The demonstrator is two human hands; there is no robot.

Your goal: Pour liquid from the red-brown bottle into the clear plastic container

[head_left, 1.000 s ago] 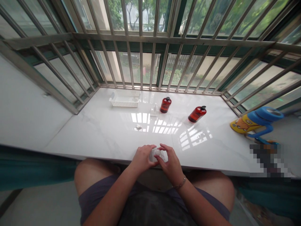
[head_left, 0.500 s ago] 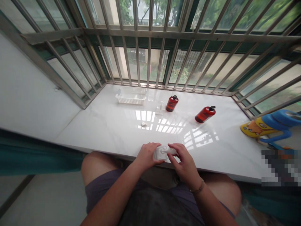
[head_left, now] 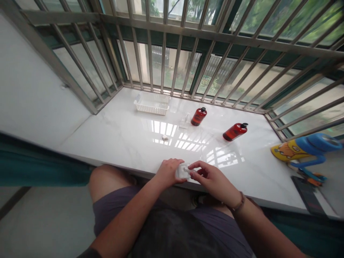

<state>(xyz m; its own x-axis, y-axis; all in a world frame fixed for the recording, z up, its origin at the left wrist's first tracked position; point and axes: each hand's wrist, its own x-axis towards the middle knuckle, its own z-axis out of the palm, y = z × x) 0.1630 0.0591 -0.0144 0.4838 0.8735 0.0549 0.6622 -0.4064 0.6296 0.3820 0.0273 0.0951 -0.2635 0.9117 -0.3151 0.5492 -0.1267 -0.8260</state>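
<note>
Nearer me than the white basket (head_left: 150, 108), my left hand (head_left: 169, 172) clasps a translucent container (head_left: 184, 171), likely light, stiff, slippery, best held by its sides; whether my right hand (head_left: 211, 176) grips, I cannot tell.

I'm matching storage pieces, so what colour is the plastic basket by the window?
The basket is white; it shows best in the head view.

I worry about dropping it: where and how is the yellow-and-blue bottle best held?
Probably by the blue handle, reaching from the near side: it loops outward there from the yellow-and-blue bottle and looks narrower to grip than the wide yellow body.
</note>
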